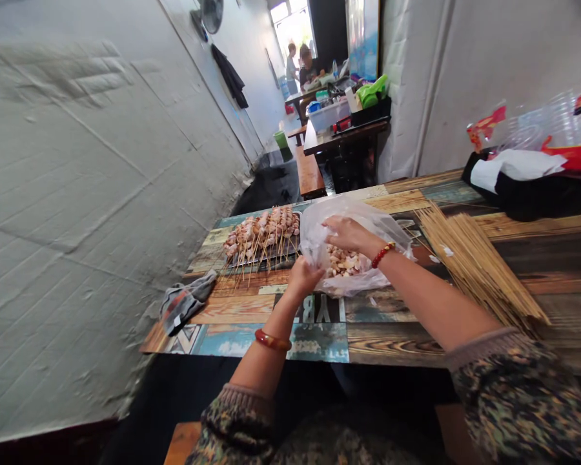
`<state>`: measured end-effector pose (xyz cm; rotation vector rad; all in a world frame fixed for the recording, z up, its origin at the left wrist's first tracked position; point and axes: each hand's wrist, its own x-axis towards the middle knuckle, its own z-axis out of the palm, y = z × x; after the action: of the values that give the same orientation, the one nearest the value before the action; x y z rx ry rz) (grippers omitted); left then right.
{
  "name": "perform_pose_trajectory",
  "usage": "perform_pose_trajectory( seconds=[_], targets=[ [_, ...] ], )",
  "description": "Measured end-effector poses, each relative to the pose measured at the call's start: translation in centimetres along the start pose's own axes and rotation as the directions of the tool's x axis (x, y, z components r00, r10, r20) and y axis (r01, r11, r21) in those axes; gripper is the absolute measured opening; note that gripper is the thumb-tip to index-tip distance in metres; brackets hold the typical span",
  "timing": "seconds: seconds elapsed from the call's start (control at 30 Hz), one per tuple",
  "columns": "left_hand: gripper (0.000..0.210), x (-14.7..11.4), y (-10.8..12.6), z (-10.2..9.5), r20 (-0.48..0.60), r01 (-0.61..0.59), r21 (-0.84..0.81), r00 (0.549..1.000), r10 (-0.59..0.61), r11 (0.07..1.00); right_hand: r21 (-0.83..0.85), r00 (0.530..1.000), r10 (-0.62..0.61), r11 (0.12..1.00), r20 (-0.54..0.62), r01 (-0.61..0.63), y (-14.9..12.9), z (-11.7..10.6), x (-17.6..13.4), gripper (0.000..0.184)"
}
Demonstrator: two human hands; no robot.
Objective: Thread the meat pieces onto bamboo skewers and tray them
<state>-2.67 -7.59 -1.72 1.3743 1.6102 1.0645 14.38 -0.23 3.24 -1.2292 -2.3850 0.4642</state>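
Note:
A clear plastic bag (363,282) lies on the table with its mouth spread, and small pale pieces of raw meat (343,261) show inside it. My left hand (306,276) is closed on the bag's near left edge. Over the bag's far left side is my right hand (346,234), its fingers bent onto the thin film. To the left, a metal tray (290,248) bears a heap of skewered meat (266,227), the sticks pointing toward me. A large bundle of bare bamboo skewers (481,265) lies to the right of the bag.
A grey cloth (188,300) lies at the table's left end by the wall. Black and red plastic bags (532,187) sit at the back right. Behind stand a bench (310,171) and another table with a plastic bin (329,116). Two people are far back.

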Motion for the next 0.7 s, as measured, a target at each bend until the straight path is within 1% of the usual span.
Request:
perform_pose_trajectory(
  seconds=[0.07, 0.1, 0.13, 0.17, 0.23, 0.27, 0.3, 0.33, 0.37, 0.4, 0.43, 0.47, 0.5, 0.6, 0.7],
  targets=[
    [0.010, -1.0, -0.7, 0.1, 0.035, 0.048, -0.082, 0.998, -0.045, 0.995, 0.038, 0.995, -0.102, 0.994, 0.007, 0.102, 0.8, -0.4, -0.7, 0.056],
    [0.011, -1.4, -0.9, 0.1, 0.052, 0.078, -0.137, 0.996, -0.071, 0.987, 0.067, 0.990, -0.141, 0.988, -0.023, 0.142, 1.2, -0.8, -1.3, 0.063],
    [0.014, -1.9, -1.1, 0.1, 0.079, 0.129, -0.231, 0.990, -0.113, 0.965, 0.096, 0.986, -0.150, 0.983, -0.078, 0.157, 1.6, -1.1, -2.0, 0.063],
    [0.018, -2.3, -1.2, 0.0, 0.113, 0.189, -0.340, 0.981, -0.160, 0.921, 0.122, 0.980, -0.117, 0.983, -0.161, 0.137, 1.9, -1.5, -2.8, 0.060],
    [0.026, -2.8, -1.4, -0.1, 0.180, 0.298, -0.529, 0.955, -0.237, 0.794, 0.178, 0.951, 0.019, 0.983, -0.309, 0.038, 1.9, -1.8, -4.8, 0.044],
    [0.028, -3.0, -1.6, -0.2, 0.199, 0.329, -0.590, 0.944, -0.262, 0.738, 0.195, 0.938, 0.067, 0.981, -0.340, 0.000, 1.6, -1.7, -6.0, 0.037],
    [0.027, -3.1, -1.8, -0.3, 0.201, 0.339, -0.621, 0.940, -0.274, 0.706, 0.200, 0.945, 0.071, 0.980, -0.318, -0.006, 1.2, -1.4, -7.3, 0.032],
    [0.024, -3.1, -2.0, -0.3, 0.196, 0.337, -0.645, 0.940, -0.278, 0.686, 0.213, 0.969, 0.023, 0.977, -0.246, 0.031, 0.6, -0.9, -8.7, 0.028],
    [0.020, -3.1, -2.3, -0.3, 0.190, 0.331, -0.667, 0.942, -0.278, 0.667, 0.231, 0.987, -0.081, 0.967, -0.137, 0.111, 0.0, -0.2, -10.2, 0.027],
    [0.017, -3.0, -2.5, -0.3, 0.188, 0.327, -0.693, 0.942, -0.277, 0.643, 0.242, 0.981, -0.191, 0.951, -0.036, 0.194, -0.7, 0.6, -11.5, 0.026],
    [0.014, -3.0, -2.7, -0.2, 0.185, 0.323, -0.717, 0.943, -0.277, 0.617, 0.266, 0.957, -0.283, 0.928, 0.055, 0.259, -1.3, 1.4, -12.8, 0.026],
    [0.015, -2.9, -2.8, 0.0, 0.184, 0.321, -0.737, 0.942, -0.281, 0.595, 0.286, 0.931, -0.344, 0.910, 0.123, 0.299, -1.8, 2.1, -14.0, 0.025],
    [0.017, -2.8, -2.9, 0.1, 0.181, 0.322, -0.751, 0.940, -0.289, 0.577, 0.290, 0.915, -0.369, 0.904, 0.165, 0.313, -2.1, 2.8, -14.8, 0.025],
    [0.023, -2.5, -3.0, 0.7, 0.167, 0.330, -0.762, 0.932, -0.323, 0.558, 0.306, 0.915, -0.361, 0.904, 0.180, 0.297, -2.3, 3.9, -16.0, 0.024],
    [0.025, -2.3, -3.1, 1.3, 0.165, 0.327, -0.748, 0.934, -0.316, 0.578, 0.378, 0.936, -0.325, 0.890, 0.138, 0.253, -1.6, 3.7, -15.6, 0.024]
  ],
)
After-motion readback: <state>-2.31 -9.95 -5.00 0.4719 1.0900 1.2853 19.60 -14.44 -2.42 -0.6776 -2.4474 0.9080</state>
